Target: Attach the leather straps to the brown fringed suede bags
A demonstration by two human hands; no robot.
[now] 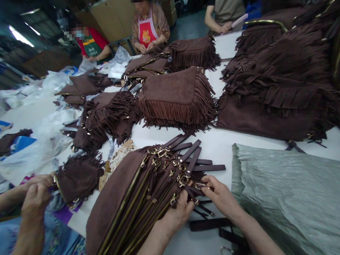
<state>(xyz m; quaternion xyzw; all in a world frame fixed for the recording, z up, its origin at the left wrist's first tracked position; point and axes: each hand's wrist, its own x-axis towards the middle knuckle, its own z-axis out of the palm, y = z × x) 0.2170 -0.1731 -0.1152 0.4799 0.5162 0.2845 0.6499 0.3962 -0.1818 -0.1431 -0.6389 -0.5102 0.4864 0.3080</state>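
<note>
A stack of brown suede bags [113,191] with gold zippers lies in front of me, its strap ends and metal rings toward the right. My left hand [179,211] is closed around the strap end of one bag in the stack; its fingertips are partly hidden. Close by, my right hand [221,196] pinches a gold metal clasp [200,186] between thumb and fingers. Short dark brown straps [205,168] fan out beyond both hands. Below them, a loose dark strap [208,224] rests on the white table [179,248].
Fringed brown bags [170,92] are piled across the table, with a larger heap [272,76] at right. A grey-green plastic sheet [305,195] covers the right front. A co-worker's hands [37,197] handle a small fringed bag [79,178] at left. Other people stand across the table.
</note>
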